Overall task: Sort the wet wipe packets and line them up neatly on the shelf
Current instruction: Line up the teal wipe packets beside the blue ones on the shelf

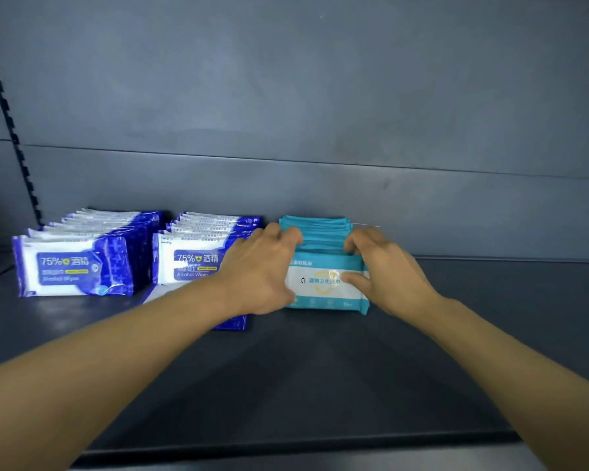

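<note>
Three rows of wet wipe packets stand upright on the dark shelf point(320, 368). Two rows are blue and white: the left row point(79, 263) and the middle row point(198, 256). One more blue packet point(232, 322) lies flat under my left forearm. The third row is teal and white point(323, 283). My left hand point(259, 270) grips the teal row's left side, fingers curled over its top. My right hand point(385, 270) grips its right side, thumb on the front packet's face.
A grey back panel point(320, 113) closes the shelf behind the rows. A slotted black upright point(11, 130) runs up the left side. Bare shelf lies to the right of the teal row and in front of all rows, up to the front lip point(286, 447).
</note>
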`<state>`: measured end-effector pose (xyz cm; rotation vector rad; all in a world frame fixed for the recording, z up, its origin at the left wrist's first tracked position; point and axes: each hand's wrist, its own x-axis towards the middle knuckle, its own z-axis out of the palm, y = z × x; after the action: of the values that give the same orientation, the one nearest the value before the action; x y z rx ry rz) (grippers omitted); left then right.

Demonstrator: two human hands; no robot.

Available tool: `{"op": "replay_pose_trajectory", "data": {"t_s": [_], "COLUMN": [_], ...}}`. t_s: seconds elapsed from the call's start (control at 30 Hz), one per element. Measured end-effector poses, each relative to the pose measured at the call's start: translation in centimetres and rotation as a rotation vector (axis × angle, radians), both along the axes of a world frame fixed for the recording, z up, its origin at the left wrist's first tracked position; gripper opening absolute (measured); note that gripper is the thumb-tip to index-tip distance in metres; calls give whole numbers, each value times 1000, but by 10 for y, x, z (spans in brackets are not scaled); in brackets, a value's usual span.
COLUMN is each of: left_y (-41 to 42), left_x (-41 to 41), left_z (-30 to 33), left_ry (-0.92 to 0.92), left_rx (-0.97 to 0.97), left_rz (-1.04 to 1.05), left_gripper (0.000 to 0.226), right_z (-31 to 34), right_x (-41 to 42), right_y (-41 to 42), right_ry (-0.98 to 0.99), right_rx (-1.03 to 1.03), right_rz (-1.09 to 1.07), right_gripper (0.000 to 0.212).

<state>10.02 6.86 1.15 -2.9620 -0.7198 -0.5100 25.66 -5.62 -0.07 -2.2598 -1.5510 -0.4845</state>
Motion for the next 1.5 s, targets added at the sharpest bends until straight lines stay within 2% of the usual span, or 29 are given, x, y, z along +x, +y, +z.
{"op": "replay_pose_trajectory", "data": {"t_s": [0.1,0.2,0.27,0.33,0.43,0.6,0.7,0.87,1.03,1.2,1.33,1.5], "left_y": [-7,-8,-9,-12,-13,-14,-18,-36,-82,-144,-199,-261], "left_x": [8,14,16,17,19,21,19,5,-11,-26,-37,-44], "left_z": [-11,-19,-24,-26,-27,-28,-27,-16,-1,-8,-40,-116], "left_ry": [1,-32,-52,-76,-91,-70,-40,-51,-110,-159,-183,-20], "left_rx": [112,160,194,201,213,220,207,175,148,-4,-116,-246], "left_rz": [91,153,169,176,197,212,238,239,93,-140,-373,-599], "left_gripper": [82,81,78,77,77,77,77,75,55,38,33,30], "right_z": [-3,-6,-9,-12,-12,-12,-13,-2,6,-12,-57,-137], "right_x": [-5,-6,-8,-9,-5,-2,-2,-8,-35,-75,-109,-144], "right_y": [-8,-16,-18,-16,-12,-14,-21,-49,-95,-166,-228,-301], "right_ry": [-95,11,85,110,125,78,46,98,77,94,193,372], "right_rx": [27,39,-45,-86,-18,-23,-43,46,146,198,141,-8], "right_rz": [-65,-131,-166,-176,-146,-132,-135,-112,-79,-187,-357,-605], "right_gripper": [48,71,79,74,63,58,61,68,43,34,29,34]}}
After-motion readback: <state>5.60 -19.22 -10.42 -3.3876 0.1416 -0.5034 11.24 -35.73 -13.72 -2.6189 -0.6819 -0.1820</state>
